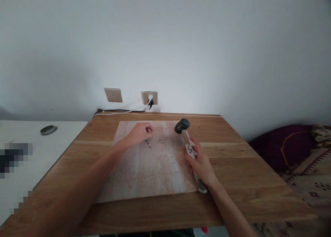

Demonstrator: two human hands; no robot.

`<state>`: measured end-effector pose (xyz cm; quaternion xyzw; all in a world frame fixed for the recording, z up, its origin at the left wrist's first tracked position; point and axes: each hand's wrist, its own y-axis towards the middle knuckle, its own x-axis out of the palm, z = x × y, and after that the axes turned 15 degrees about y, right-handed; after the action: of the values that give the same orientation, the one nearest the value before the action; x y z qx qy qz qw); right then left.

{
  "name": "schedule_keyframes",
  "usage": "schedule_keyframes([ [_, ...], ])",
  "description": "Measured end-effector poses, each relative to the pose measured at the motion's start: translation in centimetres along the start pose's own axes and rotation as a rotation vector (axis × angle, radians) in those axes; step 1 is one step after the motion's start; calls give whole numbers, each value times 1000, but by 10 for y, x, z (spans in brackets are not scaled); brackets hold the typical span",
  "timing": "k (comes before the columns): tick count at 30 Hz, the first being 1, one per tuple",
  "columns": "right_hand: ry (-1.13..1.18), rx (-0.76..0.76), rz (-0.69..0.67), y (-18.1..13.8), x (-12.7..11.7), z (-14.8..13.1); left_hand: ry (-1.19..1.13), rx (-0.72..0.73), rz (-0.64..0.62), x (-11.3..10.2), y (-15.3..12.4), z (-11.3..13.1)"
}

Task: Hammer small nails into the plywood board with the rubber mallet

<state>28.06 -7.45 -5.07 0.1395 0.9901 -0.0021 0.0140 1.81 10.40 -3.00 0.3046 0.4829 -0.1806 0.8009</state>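
Note:
My right hand (198, 161) is wrapped round the handle of a mallet (182, 126), its black barrel-shaped head raised at the far end. The handle is light wood with a patterned, worn grip. On the left, my left hand (141, 131) is closed in a pinch above a flat, pale wooden board (152, 175). Whatever sits between its fingertips is too small to name. Just below that hand lies a small cluster of metal nails or screws (148, 144). A few more small metal pieces (160, 140) lie to the right of it.
The board rests on a brown wooden table (248, 181) against a white wall. Cables (124, 110) run along the back edge to a wall socket (150, 98). A white surface (64, 137) with a dark oval object (48, 129) adjoins on the left; patterned fabric (307, 181) is at right.

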Motion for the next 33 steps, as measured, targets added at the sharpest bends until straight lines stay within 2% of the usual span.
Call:
schedule_keyframes([
  [3, -4, -13, 13, 1, 1, 4, -133, -1, -30, 16, 30, -1],
  [7, 7, -5, -6, 4, 0, 7, -271, 16, 17, 37, 65, 6],
  [13, 44, 46, -13, 7, -1, 8, -306, 73, -14, 67, 99, 21],
  [19, 98, 64, -33, 8, -1, 4, -272, 100, -27, 83, 106, 26],
  [25, 120, 107, -13, 9, 0, -1, -265, 95, 6, 84, 99, 25],
  [30, 86, 271, -118, 25, -10, -21, -282, 103, -31, 82, 99, 23],
  [33, 74, 212, -125, 39, -13, -33, -343, 93, -42, 85, 98, 23],
])
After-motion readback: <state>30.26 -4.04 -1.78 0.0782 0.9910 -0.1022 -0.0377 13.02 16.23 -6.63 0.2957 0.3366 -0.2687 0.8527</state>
